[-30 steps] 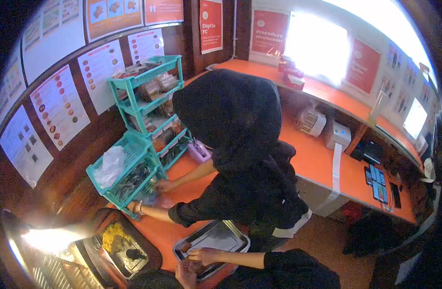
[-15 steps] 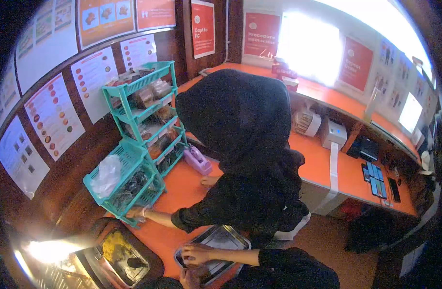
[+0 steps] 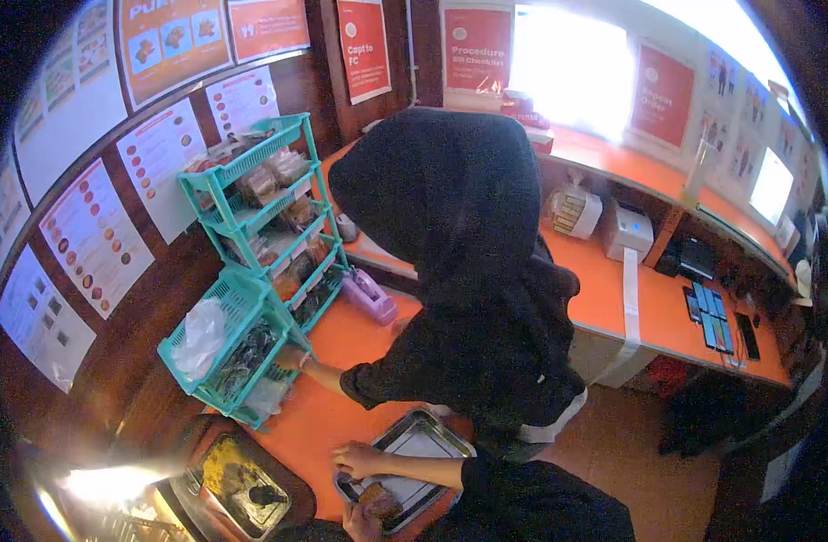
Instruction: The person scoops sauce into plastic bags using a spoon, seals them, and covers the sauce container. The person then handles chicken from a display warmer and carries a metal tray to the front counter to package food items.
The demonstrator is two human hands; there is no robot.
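At the bottom, a metal tray (image 3: 414,441) lies on the orange counter. My right hand (image 3: 360,459) is over the tray's left side with its fingers curled down; what they hold, if anything, is hidden. Just below it, my left hand (image 3: 363,522) is closed at the tray's near left corner, against a brown piece, perhaps food (image 3: 378,499). That piece rests partly over the tray. Its exact kind is too blurred to tell.
A co-worker (image 3: 468,271) in black leans over the counter, one hand (image 3: 292,358) at the teal rack (image 3: 238,235) of packets. A purple tape dispenser (image 3: 369,296) stands behind. A pan (image 3: 211,461) of yellow food sits left. A printer (image 3: 629,230) stands right.
My hands have drawn slightly apart, and the brown piece between them now shows. The co-worker's hand has moved up and right along the rack. The view has shifted a little.
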